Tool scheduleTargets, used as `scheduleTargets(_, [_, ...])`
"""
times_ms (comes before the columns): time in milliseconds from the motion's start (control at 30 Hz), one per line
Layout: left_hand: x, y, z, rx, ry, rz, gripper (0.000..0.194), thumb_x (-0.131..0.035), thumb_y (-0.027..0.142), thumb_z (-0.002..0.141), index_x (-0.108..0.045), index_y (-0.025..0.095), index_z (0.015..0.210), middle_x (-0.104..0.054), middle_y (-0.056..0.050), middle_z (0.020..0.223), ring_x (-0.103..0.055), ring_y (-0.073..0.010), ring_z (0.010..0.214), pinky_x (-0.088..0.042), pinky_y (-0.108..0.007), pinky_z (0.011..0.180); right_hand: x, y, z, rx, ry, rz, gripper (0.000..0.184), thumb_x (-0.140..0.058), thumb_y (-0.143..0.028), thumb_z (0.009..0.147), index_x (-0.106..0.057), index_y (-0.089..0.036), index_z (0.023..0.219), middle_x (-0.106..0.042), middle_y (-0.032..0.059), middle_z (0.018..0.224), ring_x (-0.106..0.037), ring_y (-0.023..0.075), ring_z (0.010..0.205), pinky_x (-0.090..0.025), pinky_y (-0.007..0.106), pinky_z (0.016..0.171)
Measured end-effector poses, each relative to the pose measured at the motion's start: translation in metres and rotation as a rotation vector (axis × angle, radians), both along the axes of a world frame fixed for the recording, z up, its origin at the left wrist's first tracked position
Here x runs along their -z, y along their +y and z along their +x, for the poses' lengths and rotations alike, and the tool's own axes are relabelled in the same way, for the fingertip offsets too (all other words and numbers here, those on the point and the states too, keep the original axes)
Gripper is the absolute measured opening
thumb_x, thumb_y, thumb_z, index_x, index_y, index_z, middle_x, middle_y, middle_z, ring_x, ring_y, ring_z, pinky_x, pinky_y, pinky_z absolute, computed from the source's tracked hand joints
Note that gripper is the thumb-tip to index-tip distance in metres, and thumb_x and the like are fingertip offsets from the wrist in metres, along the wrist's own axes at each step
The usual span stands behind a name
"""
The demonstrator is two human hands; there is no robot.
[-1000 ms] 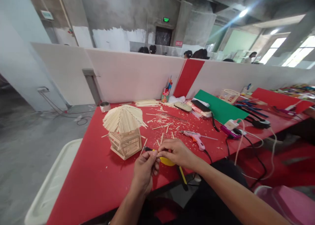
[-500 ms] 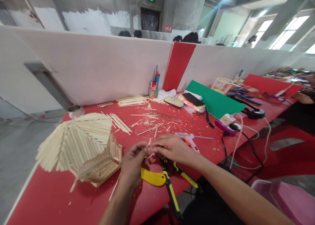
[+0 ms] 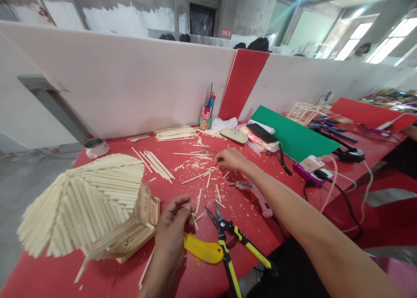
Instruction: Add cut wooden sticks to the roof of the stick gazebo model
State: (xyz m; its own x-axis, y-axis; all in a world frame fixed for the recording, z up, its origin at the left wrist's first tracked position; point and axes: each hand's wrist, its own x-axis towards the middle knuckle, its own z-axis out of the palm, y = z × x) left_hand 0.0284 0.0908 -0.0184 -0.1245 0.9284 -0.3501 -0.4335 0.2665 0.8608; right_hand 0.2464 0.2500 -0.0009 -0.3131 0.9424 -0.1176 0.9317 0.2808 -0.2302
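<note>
My left hand (image 3: 172, 228) hovers over the front of the red table, fingers loosely curled and apart, with nothing visible in them. Beside its fingertips lie short wooden stick pieces (image 3: 198, 218). My right hand (image 3: 232, 160) is stretched out farther back, over wood crumbs and cut sticks (image 3: 199, 174); its fingers are pinched together, and anything between them is hidden. A model house of wooden sticks (image 3: 94, 202) with a slatted roof stands left of my left hand. Yellow-and-black cutters (image 3: 223, 225) lie with blades apart next to a yellow saw-toothed piece (image 3: 204, 250).
A pink glue gun (image 3: 254, 194) lies under my right forearm. Behind are stick bundles (image 3: 176, 134), a pen cup (image 3: 205, 120), an oval case (image 3: 233, 135), a phone (image 3: 261, 132) and a green board (image 3: 293, 135). A power strip (image 3: 308, 172) with cables sits at right; a white partition (image 3: 146, 85) borders the table.
My right hand has left the spot by my left hand and moved back across the table, uncovering the cutters. The hands are now apart, and small stick pieces lie on the table between them.
</note>
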Motion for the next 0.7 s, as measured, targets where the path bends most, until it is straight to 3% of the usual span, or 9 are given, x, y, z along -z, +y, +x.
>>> scheduleTargets(233, [0.002,0.0,0.0,0.008,0.003,-0.004,0.037,-0.077,0.033,0.06,-0.061,0.016,0.088,-0.061,0.002,0.06,-0.048,-0.0085,0.041,-0.04,-0.021,0.039,0.01,0.006,-0.009,0.002,0.015,-0.079,0.028,-0.055,-0.035,0.091,-0.057,-0.019,0.114,-0.058,0.0066,0.117,-0.059,0.019,0.1,-0.051,0.039,0.085])
scheduleTargets(367, [0.003,0.001,0.0,0.014,-0.002,0.038,0.035,-0.078,0.034,0.06,-0.063,0.015,0.085,-0.061,0.003,0.057,-0.048,-0.0085,0.041,-0.04,-0.02,0.039,0.002,-0.002,-0.012,0.012,0.156,-0.075,0.022,-0.058,-0.031,0.09,-0.061,-0.016,0.105,-0.062,0.0054,0.107,-0.061,0.0176,0.094,-0.051,0.037,0.083])
scheduleTargets(467, [0.002,0.0,0.002,-0.004,0.0,0.104,0.033,-0.08,0.033,0.059,-0.066,0.015,0.083,-0.062,0.002,0.056,-0.05,-0.0081,0.042,-0.041,-0.019,0.04,-0.014,-0.035,-0.023,-0.007,0.347,-0.041,0.014,-0.056,-0.021,0.088,-0.065,-0.014,0.096,-0.068,0.003,0.092,-0.063,0.0156,0.086,-0.05,0.03,0.079])
scheduleTargets(567, [-0.001,-0.003,0.005,0.002,-0.007,0.15,0.034,-0.081,0.032,0.058,-0.071,0.014,0.085,-0.065,0.0,0.058,-0.053,-0.0089,0.044,-0.043,-0.019,0.041,-0.026,-0.09,-0.045,-0.028,0.528,-0.001,0.018,-0.054,-0.023,0.087,-0.066,-0.016,0.098,-0.071,0.0006,0.091,-0.064,0.0137,0.084,-0.05,0.024,0.074])
scheduleTargets(700, [-0.006,-0.013,0.006,-0.012,-0.052,0.181,0.036,-0.085,0.03,0.052,-0.075,0.012,0.081,-0.068,-0.003,0.059,-0.055,-0.0092,0.048,-0.042,-0.018,0.043,-0.022,-0.156,-0.082,0.056,0.772,0.138,0.017,-0.054,-0.015,0.083,-0.069,-0.02,0.09,-0.072,0.0004,0.087,-0.065,0.0133,0.08,-0.049,0.023,0.073])
